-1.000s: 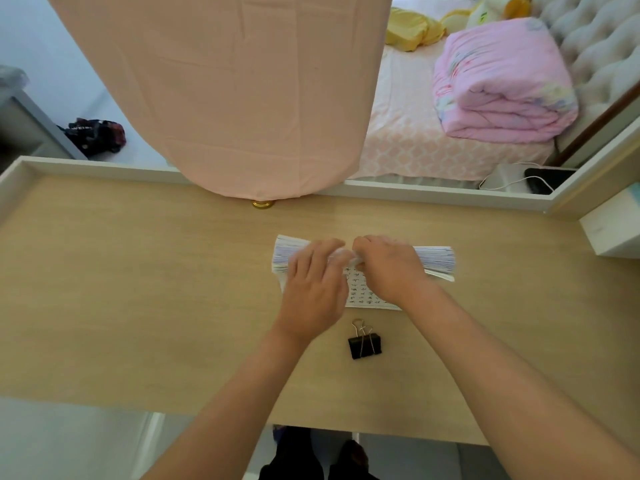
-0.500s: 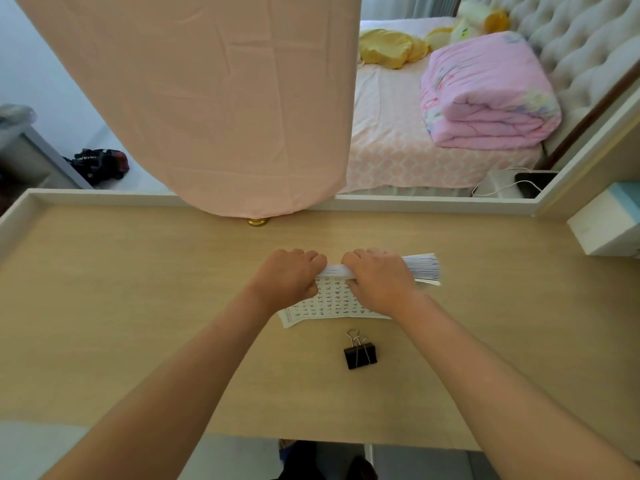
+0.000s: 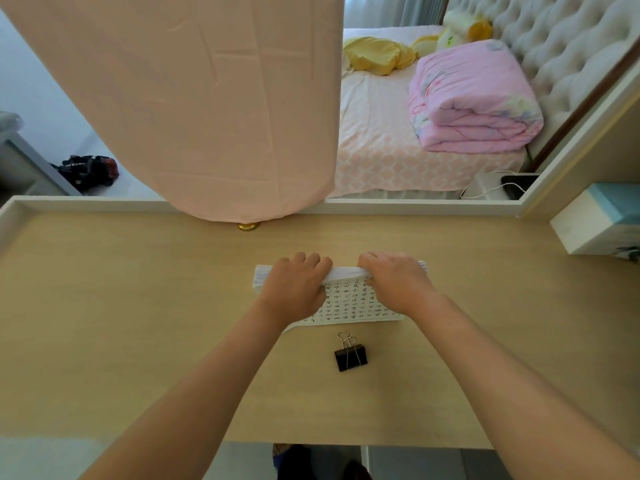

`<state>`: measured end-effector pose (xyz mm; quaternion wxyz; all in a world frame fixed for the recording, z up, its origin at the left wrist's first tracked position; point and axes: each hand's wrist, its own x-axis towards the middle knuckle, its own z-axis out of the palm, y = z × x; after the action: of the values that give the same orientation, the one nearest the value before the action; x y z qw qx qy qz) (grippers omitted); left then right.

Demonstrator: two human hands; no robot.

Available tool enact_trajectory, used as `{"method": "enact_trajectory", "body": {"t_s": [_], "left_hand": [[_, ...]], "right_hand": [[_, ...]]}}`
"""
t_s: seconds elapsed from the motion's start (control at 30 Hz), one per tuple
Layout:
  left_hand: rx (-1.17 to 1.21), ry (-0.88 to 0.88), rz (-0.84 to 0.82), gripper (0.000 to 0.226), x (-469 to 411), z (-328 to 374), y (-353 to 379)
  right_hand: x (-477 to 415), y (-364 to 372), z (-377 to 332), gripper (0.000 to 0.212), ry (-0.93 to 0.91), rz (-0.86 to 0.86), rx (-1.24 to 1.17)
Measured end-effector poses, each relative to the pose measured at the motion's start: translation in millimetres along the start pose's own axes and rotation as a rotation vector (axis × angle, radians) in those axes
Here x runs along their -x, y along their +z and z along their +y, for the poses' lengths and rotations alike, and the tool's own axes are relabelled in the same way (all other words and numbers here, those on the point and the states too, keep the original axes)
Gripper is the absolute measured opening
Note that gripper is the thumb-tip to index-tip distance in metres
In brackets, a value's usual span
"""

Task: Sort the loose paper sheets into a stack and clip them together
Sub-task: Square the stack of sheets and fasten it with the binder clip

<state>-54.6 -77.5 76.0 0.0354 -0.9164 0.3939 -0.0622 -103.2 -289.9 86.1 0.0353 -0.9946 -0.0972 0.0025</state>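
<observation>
A stack of white paper sheets [image 3: 346,299], printed with rows of characters, lies on the wooden desk [image 3: 138,323] in front of me. My left hand [image 3: 294,289] grips the stack's left part and my right hand [image 3: 394,285] grips its right part, both curled over the far edge, which is lifted and bent. The near edge rests on the desk. A black binder clip [image 3: 350,355] with silver handles lies loose on the desk just in front of the paper, untouched.
A pink cloth [image 3: 194,98] hangs over something with a gold foot at the desk's far edge. A white and blue box [image 3: 599,223] sits at the right. Beyond the desk rim is a bed with a folded pink quilt [image 3: 474,98].
My left hand slid left along the stack, so the two hands are further apart, and more of the printed sheet shows between them. The clip has not moved.
</observation>
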Motion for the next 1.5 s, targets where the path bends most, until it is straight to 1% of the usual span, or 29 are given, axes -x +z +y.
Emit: {"method": "enact_trajectory", "body": {"t_s": [0.1,0.17,0.23,0.27,0.3,0.33,0.37,0.4,0.43,0.47,0.5,0.53,0.57,0.6,0.67,0.77,0.83,0.93,1.03,1.1,1.13,1.17,1.23,1.27,1.3,1.33,1.4,1.47,1.5], "left_hand": [[0.054,0.045,-0.013,0.03,-4.2,-5.2,0.8],[0.066,0.07,-0.044,0.027,-8.2,-6.6,0.0],[0.066,0.069,-0.044,0.026,-11.3,-7.1,0.0],[0.064,0.068,-0.04,0.025,-12.2,-7.4,0.3],[0.066,0.066,-0.034,0.025,-13.1,-7.7,0.7],[0.068,0.063,-0.03,0.025,-13.8,-8.3,1.1],[0.07,0.06,-0.03,0.026,-14.0,-8.7,1.6],[0.072,0.058,-0.032,0.026,-14.6,-9.3,1.8],[0.072,0.057,-0.033,0.027,-15.1,-9.7,1.8],[0.072,0.054,-0.037,0.027,-15.5,-9.8,1.5],[0.071,0.052,-0.038,0.027,-16.0,-9.7,1.3],[0.069,0.051,-0.038,0.027,-16.1,-9.6,1.1],[0.066,0.051,-0.037,0.027,-16.1,-9.6,1.1],[0.065,0.05,-0.035,0.027,-16.0,-9.6,1.2],[0.07,0.045,-0.035,0.027,-16.0,-10.0,1.3],[0.079,0.048,-0.032,0.026,-14.9,-10.3,1.8],[0.091,0.048,-0.034,0.025,-13.6,-10.4,1.1],[0.09,0.048,-0.037,0.024,-11.2,-9.9,0.0],[0.089,0.038,-0.039,0.024,-8.9,-8.8,-1.2],[0.105,0.028,-0.04,0.022,-8.4,-8.0,-2.5],[0.117,0.024,-0.039,0.021,-8.4,-7.8,-2.8],[0.127,0.02,-0.04,0.019,-8.3,-7.5,-3.4],[0.135,0.019,-0.049,0.018,-8.2,-7.1,-4.9],[0.135,0.021,-0.051,0.019,-8.7,-7.3,-4.9],[0.138,0.021,-0.054,0.02,-8.8,-7.1,-4.6],[0.136,0.019,-0.056,0.021,-9.1,-6.7,-4.6],[0.125,0.016,-0.068,0.024,-9.5,-5.7,-5.6],[0.134,0.008,-0.073,0.028,-9.2,-5.0,-6.0],[0.148,-0.002,-0.073,0.028,-8.8,-4.7,-6.8]], "right_hand": [[1.3,1.3,3.0,0.013,0.009,-0.011,-0.003],[0.8,2.5,3.1,0.018,0.012,-0.005,-0.004],[6.1,3.0,0.2,0.037,-0.004,0.069,0.031],[12.0,1.4,-4.6,0.046,-0.032,0.144,0.042],[19.0,1.3,-10.9,0.048,-0.088,0.237,0.031],[25.5,2.6,-19.2,0.042,-0.178,0.317,0.007],[32.2,6.2,-28.4,0.032,-0.272,0.326,-0.025],[36.6,12.7,-35.4,0.025,-0.329,0.241,-0.06],[38.3,19.1,-41.0,0.023,-0.316,0.067,-0.094],[37.9,30.7,-42.2,0.026,-0.241,-0.143,-0.107],[36.0,44.6,-40.5,0.032,-0.158,-0.313,-0.108],[34.7,58.3,-38.2,0.039,-0.092,-0.445,-0.11],[34.3,70.7,-36.7,0.044,-0.044,-0.521,-0.139],[33.4,81.5,-35.3,0.045,-0.007,-0.557,-0.177],[31.7,98.7,-33.9,0.037,0.043,-0.561,-0.257],[32.8,109.5,-31.4,0.016,0.057,-0.524,-0.39],[33.9,99.4,-29.4,0.008,0.062,-0.472,-0.515],[33.2,53.1,-27.5,0.02,0.137,-0.388,-0.651],[32.4,-6.4,-23.8,0.011,0.16,-0.279,-0.767],[34.0,-41.4,-20.4,0.01,0.173,-0.192,-0.858],[33.1,-55.1,-18.7,0.011,0.18,-0.117,-0.892],[31.0,-64.9,-17.3,0.012,0.196,-0.004,-0.927],[21.9,-74.5,-14.8,0.015,0.267,0.289,-0.982],[15.3,-74.9,-13.3,0.014,0.27,0.426,-0.932],[8.4,-73.0,-12.4,0.011,0.242,0.513,-0.815],[1.1,-68.1,-10.8,0.006,0.19,0.542,-0.671],[-11.0,-52.0,-8.8,0.006,0.083,0.45,-0.45],[-18.9,-33.1,-11.1,0.01,0.027,0.293,-0.364],[-20.6,-26.0,-13.9,0.011,0.009,0.245,-0.35]]}}
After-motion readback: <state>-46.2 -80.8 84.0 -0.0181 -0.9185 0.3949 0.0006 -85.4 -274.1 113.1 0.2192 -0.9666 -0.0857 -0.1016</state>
